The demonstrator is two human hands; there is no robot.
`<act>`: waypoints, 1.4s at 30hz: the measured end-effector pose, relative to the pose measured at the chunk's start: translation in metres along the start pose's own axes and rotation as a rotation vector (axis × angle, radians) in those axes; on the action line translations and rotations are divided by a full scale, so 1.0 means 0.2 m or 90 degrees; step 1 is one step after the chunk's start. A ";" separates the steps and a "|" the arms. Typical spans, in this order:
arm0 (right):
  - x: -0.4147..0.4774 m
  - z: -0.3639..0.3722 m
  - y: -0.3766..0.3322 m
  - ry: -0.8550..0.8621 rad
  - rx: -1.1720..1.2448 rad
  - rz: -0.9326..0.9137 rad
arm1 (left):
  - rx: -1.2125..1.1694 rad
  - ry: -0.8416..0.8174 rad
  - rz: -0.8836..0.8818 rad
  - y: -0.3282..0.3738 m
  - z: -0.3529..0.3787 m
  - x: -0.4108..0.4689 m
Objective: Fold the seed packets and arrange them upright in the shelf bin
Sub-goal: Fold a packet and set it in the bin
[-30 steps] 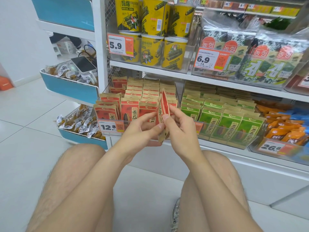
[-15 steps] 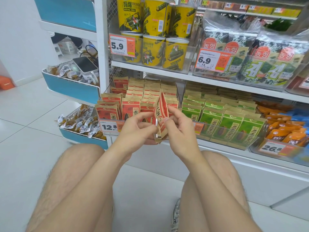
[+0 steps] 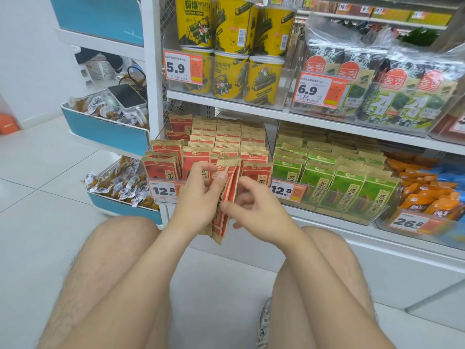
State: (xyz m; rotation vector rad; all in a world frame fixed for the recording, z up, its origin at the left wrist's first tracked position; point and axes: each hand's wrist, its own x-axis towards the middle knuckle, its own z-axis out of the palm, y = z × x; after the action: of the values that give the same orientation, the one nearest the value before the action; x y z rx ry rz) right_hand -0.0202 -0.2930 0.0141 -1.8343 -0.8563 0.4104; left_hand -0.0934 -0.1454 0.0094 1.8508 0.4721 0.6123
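1. The left hand (image 3: pixel 198 197) has its fingers (image 3: pixel 201 167) wrapped round a small bundle of red seed packets (image 3: pixel 229 187). Its thumb is pressed onto the front face of the bundle.
2. The right hand (image 3: pixel 259 210) sits just right of the bundle with its fingers (image 3: pixel 247 183) curled. Its thumb reaches to the bundle's edge, but motion blur hides whether it grips anything.
3. The bundle stands nearly upright between the two sets of fingers. Its top edge is level with the front row of the shelf bin, and its bottom edge hangs below the shelf lip.
4. Directly behind the fingers is the clear shelf bin (image 3: pixel 269 144), packed with rows of matching red packets (image 3: pixel 226 137) standing upright.
5. Just left of the left fingers, a 12.8 price tag (image 3: pixel 162 190) is fixed to the bin's front.
6. Right of the right fingers is a bin of green seed packets (image 3: pixel 334 177), and past it lie orange packets (image 3: pixel 427 197).
7. Above the fingers, the next shelf carries yellow canisters (image 3: pixel 231 74) and seaweed packs (image 3: pixel 402 102).
8. Far left of the fingers, a blue side tray (image 3: pixel 105 132) holds a power bank (image 3: pixel 127 96).
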 end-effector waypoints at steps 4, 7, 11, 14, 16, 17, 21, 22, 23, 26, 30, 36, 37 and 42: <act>0.01 0.00 -0.02 0.150 0.096 0.000 | 0.100 -0.008 0.103 0.01 0.02 -0.02; 0.02 0.01 -0.02 0.193 0.079 -0.035 | 0.175 0.007 0.170 -0.02 0.04 -0.02; 0.03 0.01 0.00 0.185 0.063 -0.037 | 0.136 0.003 0.139 -0.03 0.05 0.00; 0.03 0.01 0.01 0.186 0.065 -0.047 | 0.090 -0.013 0.118 -0.04 0.04 0.01; 0.03 0.01 0.01 0.198 0.078 -0.038 | 0.052 -0.033 0.108 -0.03 0.03 0.01; 0.04 0.01 0.01 0.213 0.087 -0.027 | 0.042 -0.052 0.113 -0.03 0.03 0.01; 0.05 0.01 0.02 0.336 0.160 0.036 | 0.160 -0.152 0.180 -0.02 0.03 -0.02; 0.05 0.01 0.02 0.354 0.181 0.046 | 0.197 -0.178 0.181 -0.02 0.03 -0.04; 0.05 0.01 0.01 0.362 0.204 0.053 | 0.234 -0.188 0.196 -0.03 0.03 -0.04; 0.05 0.00 -0.04 0.352 0.304 0.043 | 0.284 -0.187 0.284 -0.05 0.03 -0.03; 0.06 -0.01 -0.08 0.359 0.273 0.003 | 0.195 -0.170 0.233 -0.04 -0.06 0.04; 0.15 0.00 -0.04 0.258 -0.001 -0.131 | 0.167 -0.131 0.264 -0.03 -0.22 0.09; 0.17 -0.01 -0.05 0.242 -0.011 -0.138 | 0.168 -0.090 0.250 -0.03 -0.24 0.11; 0.29 0.04 -0.05 0.366 -0.195 -0.259 | 0.239 0.128 0.073 -0.11 -0.37 0.21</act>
State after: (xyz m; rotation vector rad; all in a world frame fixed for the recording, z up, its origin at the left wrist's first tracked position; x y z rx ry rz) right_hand 0.0111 -0.2436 0.0269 -1.8442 -0.8802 -0.5111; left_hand -0.1068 -0.0597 0.0173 2.1932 0.6506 0.8363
